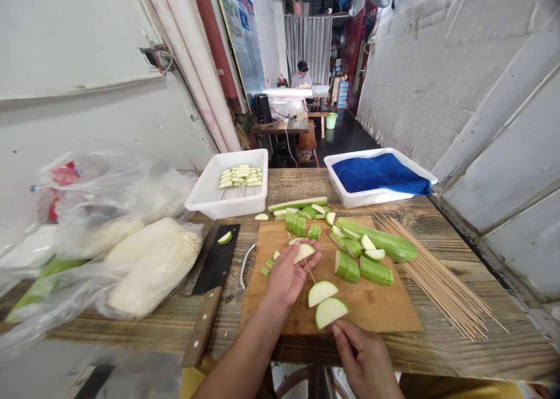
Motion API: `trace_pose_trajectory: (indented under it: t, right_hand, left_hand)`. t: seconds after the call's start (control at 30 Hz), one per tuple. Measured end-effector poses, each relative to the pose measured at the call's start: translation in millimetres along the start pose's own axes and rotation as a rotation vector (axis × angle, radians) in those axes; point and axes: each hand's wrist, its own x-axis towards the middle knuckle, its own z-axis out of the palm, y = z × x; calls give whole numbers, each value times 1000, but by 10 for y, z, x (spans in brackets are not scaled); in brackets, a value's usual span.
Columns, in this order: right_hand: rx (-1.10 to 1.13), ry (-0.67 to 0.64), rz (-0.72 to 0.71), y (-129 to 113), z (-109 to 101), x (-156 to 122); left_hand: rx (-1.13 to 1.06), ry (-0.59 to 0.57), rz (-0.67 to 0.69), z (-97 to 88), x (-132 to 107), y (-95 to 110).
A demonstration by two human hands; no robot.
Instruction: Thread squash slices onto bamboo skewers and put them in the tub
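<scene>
My right hand (365, 352) pinches the lower end of a thin wooden skewer (310, 270). Two half-round zucchini slices (331, 312) with pale flesh and green rind are threaded on it. The skewer's far end reaches to my left hand (291, 273), whose fingers hold another half-round slice (303, 252); whether the tip has pierced it I cannot tell. Below both hands lies a wooden cutting board (280, 317). On it sit cut zucchini stacks (347, 266), loose half slices and a long zucchini piece (385, 241).
Left of the board rests a cleaver (214, 291) with a slice on its blade. Bare skewers (441, 276) lie at right. A white tub (205, 195) holds skewered slices; another tub (367, 198) holds blue cloth. Plastic bags (144, 265) crowd the left. A person (301, 77) sits far back.
</scene>
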Motion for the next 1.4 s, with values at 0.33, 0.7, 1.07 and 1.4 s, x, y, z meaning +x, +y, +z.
trace_pose_trajectory:
  t: [0.33,0.7,1.07,1.4]
  right_hand:
    - [0,-19,1,-1,22,14]
    - [-2,0,38,22,91,46]
    - [-20,32,-8,12,123,73]
    - [-35,56,-17,14,134,68]
  left_hand:
    - [63,26,50,-33,14,-44]
    - [47,33,20,4,-22,-76]
    - [50,20,9,-5,-17,-87]
    - [76,14,-10,-6,-34,-118]
